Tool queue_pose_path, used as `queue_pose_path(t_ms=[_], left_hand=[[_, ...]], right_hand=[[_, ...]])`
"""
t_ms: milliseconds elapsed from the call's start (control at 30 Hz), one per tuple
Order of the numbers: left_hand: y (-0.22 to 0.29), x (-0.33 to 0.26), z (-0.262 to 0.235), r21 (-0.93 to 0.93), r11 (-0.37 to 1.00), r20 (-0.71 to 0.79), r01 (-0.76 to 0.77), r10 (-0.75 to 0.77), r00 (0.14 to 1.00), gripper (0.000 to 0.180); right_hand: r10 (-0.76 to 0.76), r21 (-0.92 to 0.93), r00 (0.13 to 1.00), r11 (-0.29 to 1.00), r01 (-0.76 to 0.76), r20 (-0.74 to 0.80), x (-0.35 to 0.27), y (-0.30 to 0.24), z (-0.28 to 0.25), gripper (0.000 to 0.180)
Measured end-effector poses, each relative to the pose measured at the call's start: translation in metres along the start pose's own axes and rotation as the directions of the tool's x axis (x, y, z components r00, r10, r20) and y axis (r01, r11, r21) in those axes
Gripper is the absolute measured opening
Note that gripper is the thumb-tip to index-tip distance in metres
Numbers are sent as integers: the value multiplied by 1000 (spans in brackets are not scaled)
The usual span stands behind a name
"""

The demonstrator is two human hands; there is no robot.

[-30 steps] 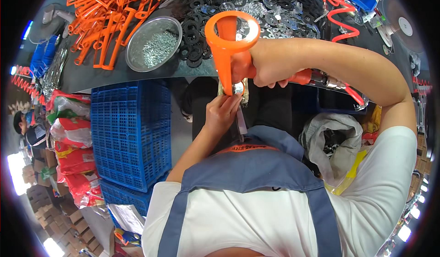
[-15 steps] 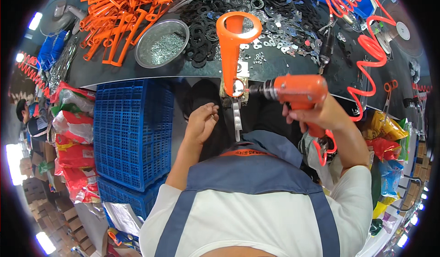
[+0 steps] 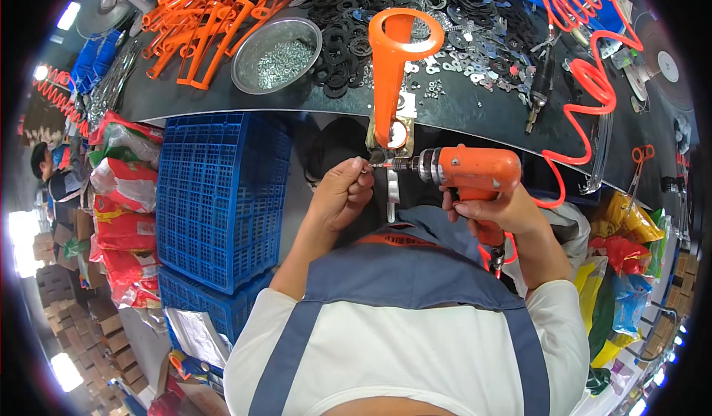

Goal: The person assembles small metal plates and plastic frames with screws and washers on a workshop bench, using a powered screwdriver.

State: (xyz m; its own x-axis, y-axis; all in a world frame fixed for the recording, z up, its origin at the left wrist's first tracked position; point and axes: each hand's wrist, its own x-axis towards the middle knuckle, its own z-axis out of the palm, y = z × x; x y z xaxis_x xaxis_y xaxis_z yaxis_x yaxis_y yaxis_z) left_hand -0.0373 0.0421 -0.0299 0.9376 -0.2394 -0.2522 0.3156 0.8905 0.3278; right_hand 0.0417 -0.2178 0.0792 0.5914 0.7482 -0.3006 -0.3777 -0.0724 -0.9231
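Observation:
My right hand [image 3: 493,210] grips the handle of an orange pistol-shaped air screwdriver [image 3: 478,170], its bit pointing left. At the tip of the bit, my left hand [image 3: 343,197] is closed in a pinch on what looks like a small screw [image 3: 368,166], mostly hidden by the fingertips. Just beyond the bit, an orange plastic part [image 3: 391,82] with a large ring at its far end stands in a small fixture [image 3: 406,139] at the bench edge. A round, bright piece [image 3: 398,133] sits in its near end. Neither hand touches that part.
On the bench, a metal bowl [image 3: 277,56] holds small shiny fasteners, with orange parts [image 3: 208,27] heaped behind it. Black rings [image 3: 343,45] and metal plates [image 3: 482,67] lie spread out. A red coiled hose [image 3: 593,90] hangs at right. Blue crates [image 3: 222,201] stand at left.
The screwdriver has moved away from the orange part's near end, toward me and slightly left. My left hand has risen to meet its bit. The whole view has shifted a little.

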Motion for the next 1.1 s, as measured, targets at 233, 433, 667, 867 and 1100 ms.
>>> queue_pose_path(t_ms=[233,433,667,867,1100], left_hand=[[0,3,22,113,992,-348,-57,93,933,10],[-3,4,1,-83,994,-74,-72,66,995,12],[-7,3,6,-7,995,-175,-103,100,980,9],[-11,2,5,332,926,-120,-180,231,966,15],[-16,4,16,397,900,-195,-180,274,942,27]], right_hand=[[27,0,995,1000,-27,-93,-2,-5,10,34],[38,21,993,999,-35,-109,-3,-8,14,34],[42,9,998,999,-42,-48,-1,-2,9,35],[39,-88,999,995,-37,19,-1,-5,7,37],[44,-164,999,985,-44,-4,1,-3,14,39]])
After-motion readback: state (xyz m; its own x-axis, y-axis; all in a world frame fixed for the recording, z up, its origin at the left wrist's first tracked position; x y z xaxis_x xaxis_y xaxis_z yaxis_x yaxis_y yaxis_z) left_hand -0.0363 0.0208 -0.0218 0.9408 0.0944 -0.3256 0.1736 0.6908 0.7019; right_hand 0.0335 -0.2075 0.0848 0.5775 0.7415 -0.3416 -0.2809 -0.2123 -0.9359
